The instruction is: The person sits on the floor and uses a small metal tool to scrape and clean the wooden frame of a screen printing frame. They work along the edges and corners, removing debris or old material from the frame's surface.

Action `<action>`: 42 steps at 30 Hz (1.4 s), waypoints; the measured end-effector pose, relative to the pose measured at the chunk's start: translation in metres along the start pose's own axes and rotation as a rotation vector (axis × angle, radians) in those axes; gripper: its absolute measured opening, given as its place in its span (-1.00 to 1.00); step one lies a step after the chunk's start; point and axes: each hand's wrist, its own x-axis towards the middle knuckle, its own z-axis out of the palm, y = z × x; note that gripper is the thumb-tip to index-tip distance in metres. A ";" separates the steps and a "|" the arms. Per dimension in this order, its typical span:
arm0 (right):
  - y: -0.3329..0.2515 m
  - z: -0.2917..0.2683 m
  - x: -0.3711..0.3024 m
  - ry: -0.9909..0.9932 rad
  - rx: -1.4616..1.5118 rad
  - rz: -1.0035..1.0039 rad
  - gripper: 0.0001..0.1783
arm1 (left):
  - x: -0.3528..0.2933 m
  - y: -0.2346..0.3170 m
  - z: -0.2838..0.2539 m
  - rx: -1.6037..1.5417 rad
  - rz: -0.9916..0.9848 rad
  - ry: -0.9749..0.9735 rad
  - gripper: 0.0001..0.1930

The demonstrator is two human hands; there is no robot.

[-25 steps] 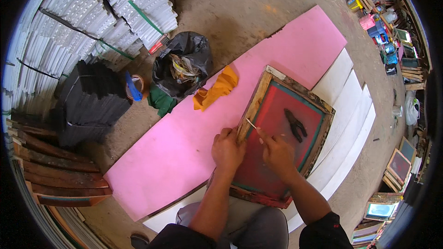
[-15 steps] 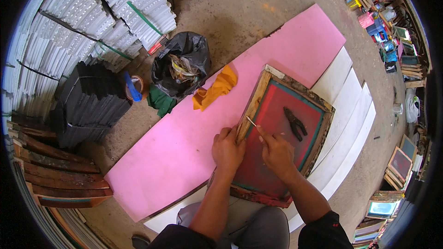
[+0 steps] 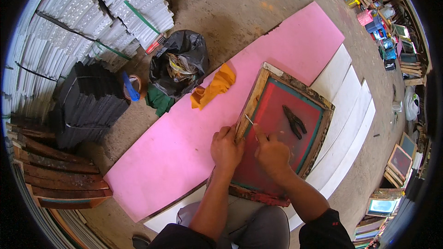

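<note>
A worn wooden frame (image 3: 250,103) with red mesh (image 3: 272,150) and a teal border lies tilted before me, its near end by my knees. My left hand (image 3: 226,150) is wrapped round its left rail. Above the mesh, my right hand (image 3: 273,155) is closed, index finger stretched along a thin metal-shafted tool (image 3: 249,119), likely a screwdriver. The tool's tip meets the inner side of the left rail; its handle is hidden in my fist. Dark pliers (image 3: 294,122) rest on the mesh, right of my right hand.
Beneath the frame lie a pink board (image 3: 175,157) and white sheets (image 3: 344,110). An orange cloth (image 3: 214,87), a black bag of scraps (image 3: 180,62), a green cloth (image 3: 159,100) and a tape roll (image 3: 133,86) sit left. Stacked black (image 3: 90,106) and white sheets (image 3: 69,27) stand beyond.
My right hand has drawn slightly down and left with the tool, whose tip stays at the left rail. My left hand keeps its hold; the pliers stay on the mesh.
</note>
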 end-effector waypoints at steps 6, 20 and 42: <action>0.019 0.015 0.005 0.013 0.142 -0.052 -0.52 | 0.001 -0.002 0.003 -0.014 0.018 0.019 -0.51; 0.041 0.025 0.019 0.075 0.612 -0.152 -0.55 | 0.005 0.002 -0.003 -0.022 -0.028 -0.031 -0.54; 0.049 0.016 0.003 0.082 0.433 -0.168 -0.56 | 0.002 0.000 -0.001 -0.001 -0.050 -0.031 -0.48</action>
